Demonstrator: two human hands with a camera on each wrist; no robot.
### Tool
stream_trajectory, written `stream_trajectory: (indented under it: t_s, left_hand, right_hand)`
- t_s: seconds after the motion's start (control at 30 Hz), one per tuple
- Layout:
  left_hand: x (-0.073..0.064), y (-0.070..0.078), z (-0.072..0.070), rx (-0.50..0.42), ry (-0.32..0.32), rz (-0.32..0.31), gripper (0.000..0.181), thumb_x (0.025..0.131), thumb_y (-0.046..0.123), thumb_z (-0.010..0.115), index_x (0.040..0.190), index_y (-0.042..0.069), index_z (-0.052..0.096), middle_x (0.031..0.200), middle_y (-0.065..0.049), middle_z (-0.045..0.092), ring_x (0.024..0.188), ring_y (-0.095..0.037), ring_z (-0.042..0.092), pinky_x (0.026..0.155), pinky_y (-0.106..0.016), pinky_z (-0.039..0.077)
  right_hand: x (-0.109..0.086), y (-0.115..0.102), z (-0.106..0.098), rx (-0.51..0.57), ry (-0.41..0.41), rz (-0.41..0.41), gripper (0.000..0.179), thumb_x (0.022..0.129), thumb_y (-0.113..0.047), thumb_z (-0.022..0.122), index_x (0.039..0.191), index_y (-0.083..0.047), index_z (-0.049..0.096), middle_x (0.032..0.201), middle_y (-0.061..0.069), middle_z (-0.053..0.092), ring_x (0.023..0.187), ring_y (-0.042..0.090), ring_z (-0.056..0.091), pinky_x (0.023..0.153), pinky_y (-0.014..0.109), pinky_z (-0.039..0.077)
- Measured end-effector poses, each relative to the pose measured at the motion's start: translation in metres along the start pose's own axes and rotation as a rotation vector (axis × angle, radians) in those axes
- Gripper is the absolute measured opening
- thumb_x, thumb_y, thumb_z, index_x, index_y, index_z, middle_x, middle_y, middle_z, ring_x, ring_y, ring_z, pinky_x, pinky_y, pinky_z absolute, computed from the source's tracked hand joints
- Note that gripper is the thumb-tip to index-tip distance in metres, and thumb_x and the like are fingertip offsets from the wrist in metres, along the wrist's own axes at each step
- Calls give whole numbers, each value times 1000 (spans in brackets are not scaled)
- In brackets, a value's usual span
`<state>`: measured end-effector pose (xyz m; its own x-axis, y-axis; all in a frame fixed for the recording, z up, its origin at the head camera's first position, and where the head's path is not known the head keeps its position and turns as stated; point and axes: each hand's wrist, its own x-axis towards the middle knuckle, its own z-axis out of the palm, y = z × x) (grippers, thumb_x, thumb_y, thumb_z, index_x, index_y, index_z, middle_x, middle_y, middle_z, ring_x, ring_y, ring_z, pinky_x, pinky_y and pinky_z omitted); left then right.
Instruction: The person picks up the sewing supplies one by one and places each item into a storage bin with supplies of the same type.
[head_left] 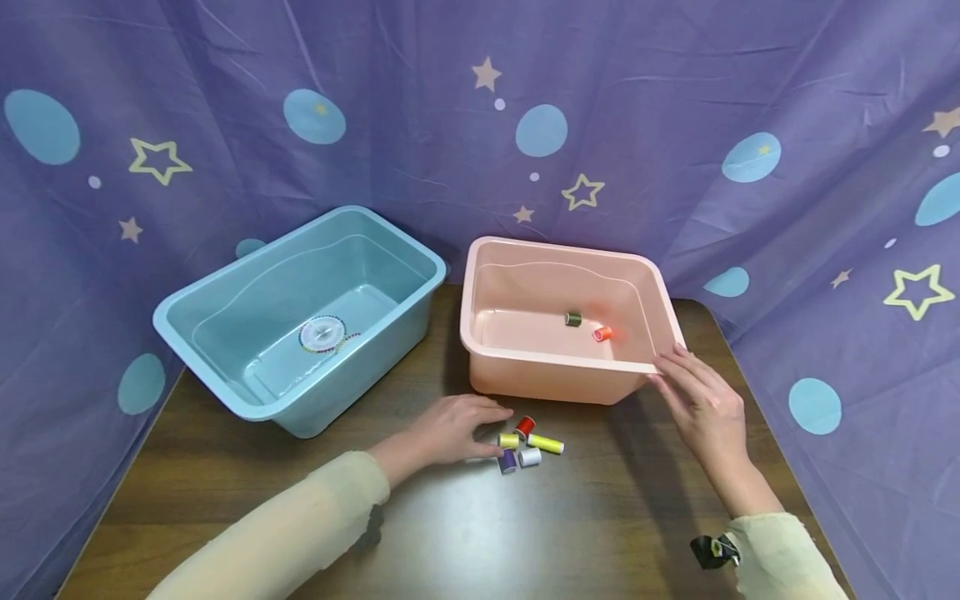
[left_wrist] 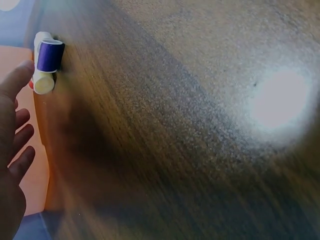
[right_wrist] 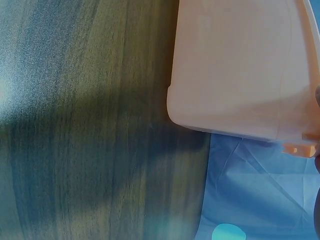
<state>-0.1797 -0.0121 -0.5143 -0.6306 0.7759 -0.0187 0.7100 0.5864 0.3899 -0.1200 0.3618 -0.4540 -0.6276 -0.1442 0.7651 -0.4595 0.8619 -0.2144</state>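
My left hand [head_left: 453,429] reaches over the table with thumb and fingers apart, right beside a small group of thread spools. In it are a purple spool [head_left: 507,461], a white spool [head_left: 530,457], a red spool [head_left: 525,427], a short yellow spool [head_left: 508,440] and a longer bright yellow spool [head_left: 546,444]. The thumb tip is close to the purple spool [left_wrist: 50,56] in the left wrist view. With fingers over the rim and thumb below, my right hand [head_left: 705,404] grips the front right corner of the pink bin [head_left: 555,377].
Inside the pink bin lie a dark green spool [head_left: 573,319] and an orange spool [head_left: 602,333]. A blue bin [head_left: 360,383] stands at the left, holding a round wheel of colored-head pins [head_left: 322,333]. Behind the wooden table [head_left: 450,533] hangs a purple curtain [head_left: 420,100].
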Motion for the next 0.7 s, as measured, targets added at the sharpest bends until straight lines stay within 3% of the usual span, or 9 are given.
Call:
stream_trajectory:
  t_s: [0.23, 0.43, 0.6, 0.7]
  left_hand:
    - [2, -3, 6, -8, 35, 52, 57, 93, 45, 83, 143, 20, 71, 142, -3, 70, 127, -22, 68, 106, -43, 56]
    - [2, -3, 9, 0, 39, 72, 52, 94, 41, 83, 140, 20, 72, 139, -2, 72, 126, -21, 69, 105, -42, 56]
    - [2, -4, 12, -14, 48, 78, 44, 94, 36, 84, 135, 21, 75, 135, 0, 74, 124, -19, 70, 104, -40, 57]
    - [3, -4, 14, -16, 56, 83, 40, 95, 33, 84, 133, 22, 77, 133, 2, 75, 123, -19, 71, 103, -40, 57]
  right_hand:
    - [1, -1, 0, 0, 14, -13, 30, 99, -29, 76, 115, -4, 82, 118, 17, 79, 116, 45, 72, 118, 17, 36]
    - [1, -1, 0, -2, 13, -16, 29, 89, -15, 83, 116, -4, 82, 118, 17, 79, 116, 44, 72, 118, 17, 36]
    - [0, 0, 0, 0, 15, -20, 30, 97, -27, 77, 116, -4, 82, 119, 16, 79, 115, 45, 72, 118, 18, 37]
    - [1, 0, 1, -3, 12, -19, 28, 94, -22, 80, 116, -4, 82, 119, 16, 79, 115, 45, 72, 118, 19, 38]
